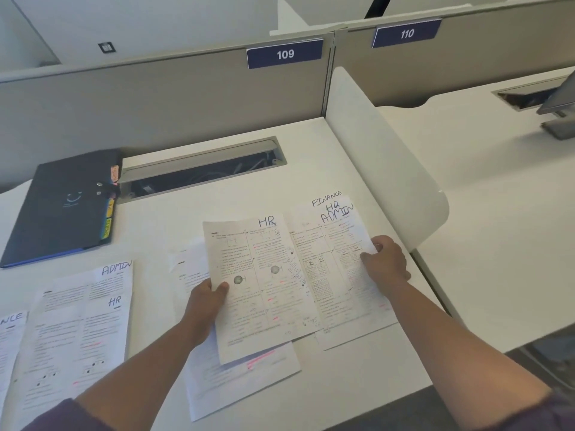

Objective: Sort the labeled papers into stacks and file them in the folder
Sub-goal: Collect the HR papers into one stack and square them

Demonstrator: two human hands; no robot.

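White printed paper marked HR (255,275) is held just above the table (311,150), its left edge pinched by the left hand (207,301), thumb on top and fingers hidden beneath. The right hand (385,262) rests with curled fingers on the unsorted pile (339,259), which lies fanned at the right so that the headings FINANCE, HR and ADMIN show one above another; whether a sheet is actually pinched there or only pressed down cannot be told. More sheets (242,377) lie under the lifted page.

At the left, sorted papers are laid out: an ADMIN sheet (115,272) furthest from the person, an HR sheet (77,337) overlapping it, and a sheet (9,331) whose heading ends in NCE at the frame edge. The dark tabbed folder (62,206) lies closed at the far left of the table, so filing appears not yet begun.

The step in hand is judged to be carrying the HR page to its matching stack. It is best done with the pile pinned flat by the right grip while the page is drawn clear, so that no neighbouring sheet is dragged along. The heading should be matched before release, and the page laid squarely on the HR sheet with corners aligned and the label left visible. Care is needed because the left stacks overlap, and a page could easily be laid across the ADMIN sheet.
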